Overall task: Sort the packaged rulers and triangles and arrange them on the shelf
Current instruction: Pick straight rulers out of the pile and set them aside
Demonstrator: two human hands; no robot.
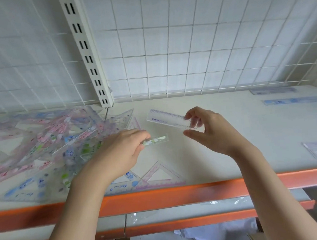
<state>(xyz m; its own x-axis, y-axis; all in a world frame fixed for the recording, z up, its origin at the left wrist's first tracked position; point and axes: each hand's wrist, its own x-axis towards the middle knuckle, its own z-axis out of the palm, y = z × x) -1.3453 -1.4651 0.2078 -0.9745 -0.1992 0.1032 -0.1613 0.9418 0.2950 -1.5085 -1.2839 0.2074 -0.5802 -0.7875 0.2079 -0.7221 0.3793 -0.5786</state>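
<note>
1. Where the right hand [208, 128] hangs above the shelf [229, 134], we find it pinching one end of a clear ruler [167, 118] — long axis running from the fingers up-left toward the wire grid [168, 54].
2. The left hand [122, 150] grips a green-patterned ruler [156, 140], its free end pointing right, nearly level.
3. A jumbled pile of packaged triangles [44, 141] lies at shelf left — two triangles [157, 175] sit near the orange front edge.
</note>
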